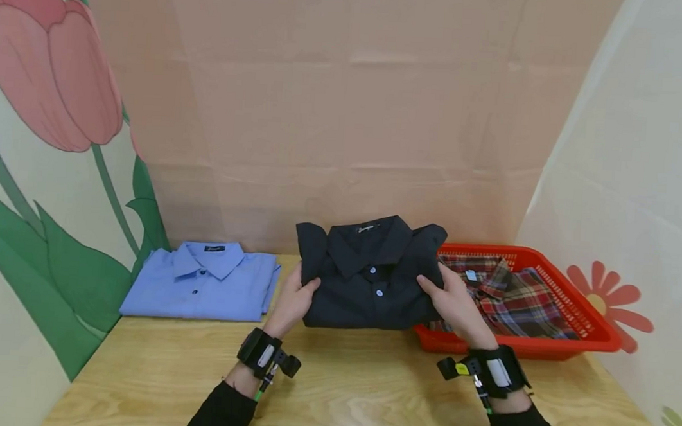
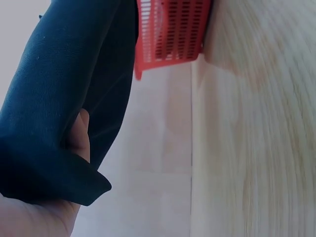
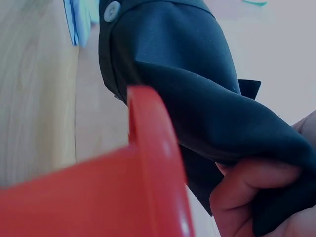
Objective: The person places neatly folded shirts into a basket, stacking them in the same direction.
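Folded shirt (image 1: 198, 281) left, held shirt (image 1: 369, 275) centre, basket (image 1: 579, 315) right.

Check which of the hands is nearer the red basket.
Right. The right hand grips the dark shirt at the red basket rim; the left hand holds the shirt's far side, away from it.

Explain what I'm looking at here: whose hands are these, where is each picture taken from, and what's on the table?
No machine here: a person works with bare hands, wearing cameras on the head and both wrists. The wide picture is the head view. The left hand and right hand each grip a side of a folded dark shirt above the wooden table. A folded blue shirt lies to the left; a red basket holding a plaid shirt sits to the right. The wrist views are close-ups of the dark cloth and basket.
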